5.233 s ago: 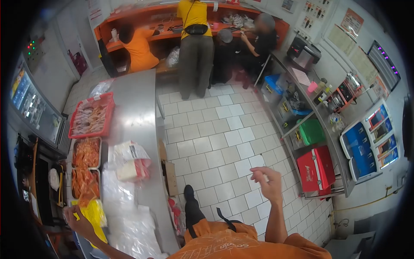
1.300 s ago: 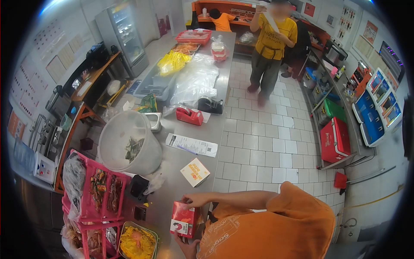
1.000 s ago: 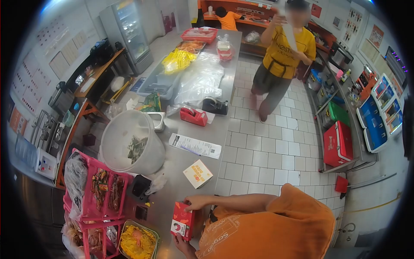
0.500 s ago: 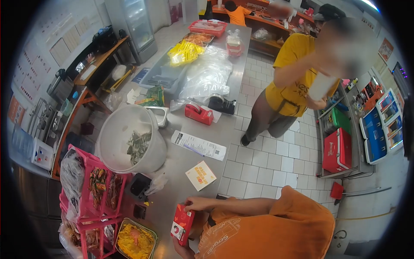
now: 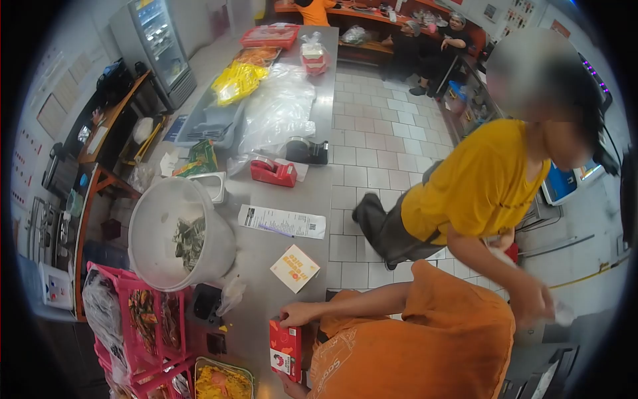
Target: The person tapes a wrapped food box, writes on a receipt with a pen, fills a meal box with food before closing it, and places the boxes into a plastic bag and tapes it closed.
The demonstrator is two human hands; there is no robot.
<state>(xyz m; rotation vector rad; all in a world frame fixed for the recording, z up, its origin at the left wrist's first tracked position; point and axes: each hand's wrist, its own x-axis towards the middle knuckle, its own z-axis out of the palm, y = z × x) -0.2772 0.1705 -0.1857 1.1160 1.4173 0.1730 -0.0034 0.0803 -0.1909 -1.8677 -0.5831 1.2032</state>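
A red cardboard box (image 5: 286, 347) with a white label is held between my two hands at the edge of the metal table. My right hand (image 5: 299, 314) grips its upper end, fingers curled over the edge. At the lower end, partly cut off by the frame, my left hand (image 5: 294, 386) has its fingers against the box. A square white and yellow card box (image 5: 295, 268) lies just above my right hand. Farther up is a printed receipt (image 5: 282, 222) with a pen across it.
A large plastic tub (image 5: 141, 241) with packets inside stands left, above pink baskets (image 5: 136, 359). A tray of yellow food (image 5: 224, 380) sits at the bottom. Up the table are a red tape dispenser (image 5: 274, 173) and plastic bags (image 5: 276, 110). A person in yellow (image 5: 465, 193) is close behind my shoulder.
The view has shifted, so the table sits farther left. The person in yellow has come closer and lowered an arm. The red box stays in my hands and looks more upright in view.
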